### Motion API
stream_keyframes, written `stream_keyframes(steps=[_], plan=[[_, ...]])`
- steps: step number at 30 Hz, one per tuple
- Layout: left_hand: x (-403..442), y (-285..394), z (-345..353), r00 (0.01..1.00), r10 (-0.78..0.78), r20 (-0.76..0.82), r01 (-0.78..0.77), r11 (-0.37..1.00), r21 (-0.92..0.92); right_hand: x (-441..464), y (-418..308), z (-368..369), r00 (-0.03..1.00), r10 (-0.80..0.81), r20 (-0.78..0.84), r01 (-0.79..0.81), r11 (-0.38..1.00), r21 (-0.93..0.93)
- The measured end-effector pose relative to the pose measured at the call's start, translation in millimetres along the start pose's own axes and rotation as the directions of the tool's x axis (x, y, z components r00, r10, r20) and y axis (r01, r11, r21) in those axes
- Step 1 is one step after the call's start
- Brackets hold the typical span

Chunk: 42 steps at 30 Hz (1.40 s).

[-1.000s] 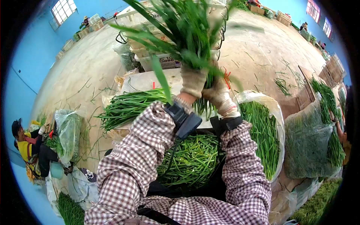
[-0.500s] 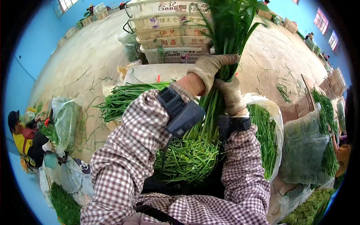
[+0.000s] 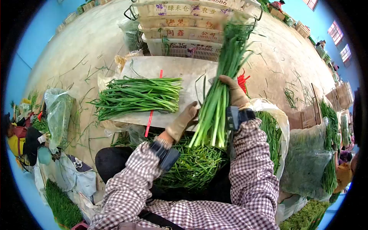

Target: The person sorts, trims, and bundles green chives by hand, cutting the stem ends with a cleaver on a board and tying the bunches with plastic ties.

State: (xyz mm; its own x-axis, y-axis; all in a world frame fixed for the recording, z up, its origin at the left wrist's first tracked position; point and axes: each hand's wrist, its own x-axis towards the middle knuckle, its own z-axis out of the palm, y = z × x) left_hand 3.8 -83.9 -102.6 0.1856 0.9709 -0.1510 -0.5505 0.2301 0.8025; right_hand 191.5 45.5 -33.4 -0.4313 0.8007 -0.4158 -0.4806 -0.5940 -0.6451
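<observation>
My right hand (image 3: 234,92), in a pale work glove, is wrapped round a bunch of long green stalks (image 3: 220,99). The bunch is nearly upright, its pale ends pointing down toward me. My left hand (image 3: 185,120), gloved too, is left of the pale ends, apart from them, with its fingers partly spread and nothing visible in them. A second pile of green stalks (image 3: 138,96) lies sideways on a white board (image 3: 193,71), across a red strip (image 3: 149,124). Below my hands is a heap of loose green trimmings (image 3: 195,165).
Stacked white crates (image 3: 180,32) stand beyond the board. A white sack of greens (image 3: 283,134) is at the right, beside red ties (image 3: 242,81) and a large plastic bag (image 3: 306,161). A co-worker (image 3: 27,142) sits at far left by a clear bag (image 3: 59,115).
My left hand has let go of the bunch and moved down and left. My right hand still holds the bunch, now lower and tilted. The sideways pile and red strip are more fully in view.
</observation>
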Motion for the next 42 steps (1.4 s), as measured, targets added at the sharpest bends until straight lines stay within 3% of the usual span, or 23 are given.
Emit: stream_keyframes(steps=[2,3,5,6,7,9,10,13,14,18,22,23,25,29,30,31,33,34,35,37,39,41,42], plan=[[6,14,15,0.907,-0.315,0.279,0.41,0.812,-0.416,33,15,-11,0.993,0.005,-0.115,-0.022,0.989,-0.145],[18,0,9,0.942,-0.279,0.187,0.33,0.873,-0.358,42,23,-16,0.991,-0.072,-0.111,0.041,0.966,-0.256],[41,-23,-9,0.901,-0.43,0.048,0.432,0.886,-0.171,66,36,-31,0.976,-0.118,-0.183,0.041,0.926,-0.374],[45,-32,-19,0.877,-0.48,0.023,0.475,0.858,-0.196,85,47,-51,0.98,-0.131,-0.152,0.053,0.899,-0.434],[47,-30,-20,0.891,-0.454,-0.012,0.448,0.883,-0.14,89,56,-57,0.945,-0.3,-0.132,0.151,0.757,-0.636],[49,-20,-28,0.796,-0.603,0.064,0.601,0.771,-0.213,93,67,-73,0.951,-0.295,-0.095,0.198,0.813,-0.547],[51,-24,-34,0.814,-0.576,0.073,0.579,0.796,-0.178,83,62,-68,0.969,-0.211,-0.128,0.117,0.849,-0.515],[49,-15,-33,0.795,-0.603,0.07,0.606,0.784,-0.133,66,47,-81,0.938,-0.237,-0.254,-0.066,0.595,-0.801],[53,-22,-39,0.75,-0.651,0.121,0.661,0.728,-0.183,53,37,-84,0.961,-0.171,-0.218,-0.101,0.517,-0.85],[60,-22,-41,0.708,-0.707,0.009,0.704,0.704,-0.088,-10,25,-91,0.924,-0.037,-0.38,-0.284,0.599,-0.749],[47,4,-14,0.718,-0.682,-0.136,0.692,0.721,0.038,-60,35,-111,0.933,0.016,-0.36,-0.282,0.655,-0.701],[63,-20,-35,0.693,-0.716,-0.084,0.72,0.693,0.038,-69,44,-113,0.912,0.005,-0.41,-0.311,0.659,-0.685],[74,-33,-43,0.77,-0.569,-0.287,0.635,0.725,0.265,-77,55,-117,0.9,0.1,-0.424,-0.364,0.707,-0.606],[62,-14,-27,0.696,-0.714,-0.079,0.718,0.693,0.065,-66,73,-106,0.94,0.139,-0.311,-0.297,0.783,-0.547],[73,-34,-41,0.696,-0.698,-0.169,0.714,0.698,0.057,-52,86,-112,0.946,0.124,-0.299,-0.273,0.803,-0.529],[62,-19,-27,0.681,-0.732,-0.024,0.731,0.682,-0.033,-51,88,-99,0.956,0.14,-0.257,-0.261,0.805,-0.533],[55,-12,-22,0.674,-0.738,0.025,0.739,0.673,-0.041,-33,101,-88,0.951,0.077,-0.298,-0.23,0.821,-0.523],[77,-42,-51,0.686,-0.712,-0.148,0.725,0.685,0.068,-15,110,-90,0.922,0.192,-0.337,-0.319,0.869,-0.377],[62,-20,-31,0.696,-0.716,-0.058,0.718,0.695,0.035,-24,108,-69,0.975,0.066,-0.211,-0.166,0.851,-0.499],[64,-29,-35,0.748,-0.663,0.006,0.663,0.748,0.037,-41,101,-42,0.987,-0.027,-0.157,-0.075,0.79,-0.609],[57,-27,-33,0.761,-0.632,0.145,0.644,0.764,-0.046,-37,103,-55,0.984,0.078,-0.163,-0.163,0.77,-0.617],[58,-31,-27,0.76,-0.642,0.096,0.648,0.761,-0.033,-57,91,-25,0.994,-0.019,-0.105,-0.078,0.548,-0.833],[59,-33,-21,0.78,-0.618,0.094,0.622,0.782,-0.021,-41,110,-40,0.997,0.051,-0.057,-0.076,0.782,-0.619]])
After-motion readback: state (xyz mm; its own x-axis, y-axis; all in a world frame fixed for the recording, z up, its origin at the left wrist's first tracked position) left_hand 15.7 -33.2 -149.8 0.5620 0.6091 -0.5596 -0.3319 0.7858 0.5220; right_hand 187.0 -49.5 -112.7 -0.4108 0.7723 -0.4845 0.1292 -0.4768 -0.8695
